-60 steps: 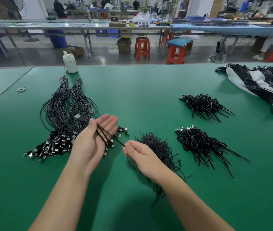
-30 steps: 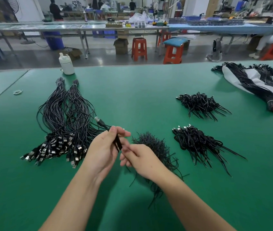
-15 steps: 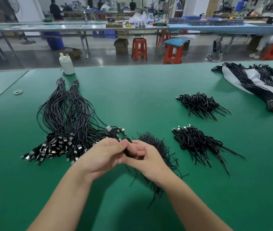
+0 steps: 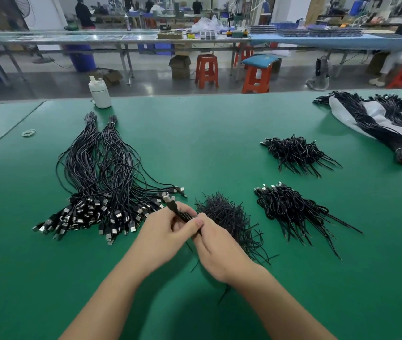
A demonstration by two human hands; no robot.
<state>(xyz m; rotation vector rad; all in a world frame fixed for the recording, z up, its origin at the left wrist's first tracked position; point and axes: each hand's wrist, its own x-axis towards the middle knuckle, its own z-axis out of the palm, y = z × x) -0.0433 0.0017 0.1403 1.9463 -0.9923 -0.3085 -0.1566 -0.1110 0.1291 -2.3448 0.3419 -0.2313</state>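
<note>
Short black USB cable (image 4: pixel 175 210), folded, sat clamped between both hands near the green table's (image 4: pixel 207 143) front edge: left hand (image 4: pixel 160 235) gripping it, right hand (image 4: pixel 216 244) pinching, probably to bind it. Loose black tie pile (image 4: pixel 229 217) just beside; unbundled cables (image 4: pixel 101 187) toward the left edge.

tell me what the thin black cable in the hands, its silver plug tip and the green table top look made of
The thin black cable looks like matt plastic or rubber sheathing: it bends softly. Its silver plug tip seems bare metal, it glints. The green table top looks like a smooth rubber or vinyl mat, dull sheen.
</note>
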